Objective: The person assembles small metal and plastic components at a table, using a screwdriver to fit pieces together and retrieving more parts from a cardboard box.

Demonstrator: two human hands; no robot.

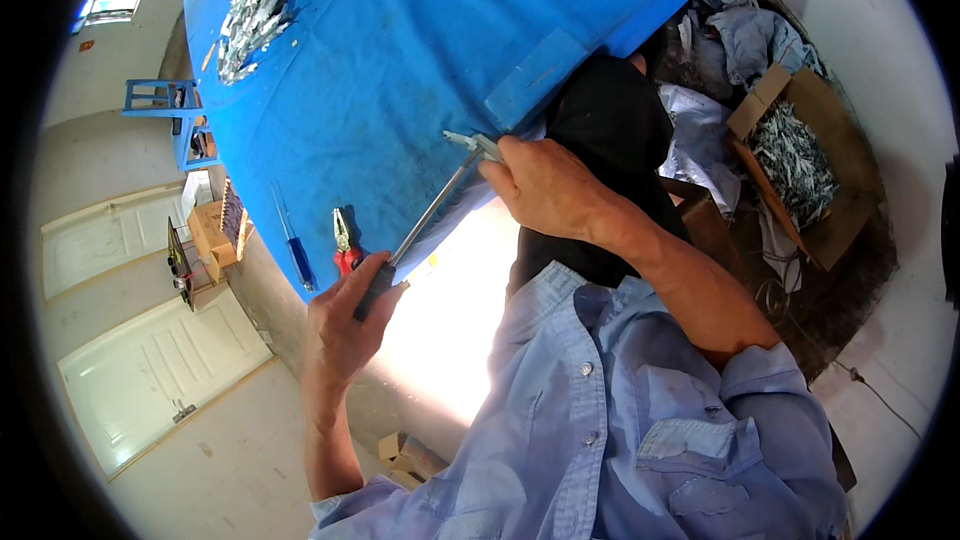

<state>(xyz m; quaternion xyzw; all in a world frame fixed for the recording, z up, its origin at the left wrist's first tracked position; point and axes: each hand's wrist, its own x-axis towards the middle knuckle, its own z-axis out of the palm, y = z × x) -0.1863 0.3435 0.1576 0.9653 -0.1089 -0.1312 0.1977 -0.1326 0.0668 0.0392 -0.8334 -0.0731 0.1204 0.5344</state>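
My left hand (343, 328) is closed around the dark handle of a screwdriver (433, 205). Its long metal shaft slants up and right, the tip meeting a small light grey metal part (482, 146). That part is pinched in my right hand (545, 185), at the near edge of the blue cloth; my fingers cover much of it. Beyond the left hand lie pliers (343, 235) with red handles, partly hidden by that hand. Left of them rests a second screwdriver (298, 255) with a blue handle and thin shaft.
A blue cloth (370, 90) covers the table, with a long pile of grey metal pieces (262, 15) at far left. On the right stands an open cardboard box (845, 210) full of similar pieces, near plastic bags (700, 130). A blue stool (185, 115) stands beyond the table's left side.
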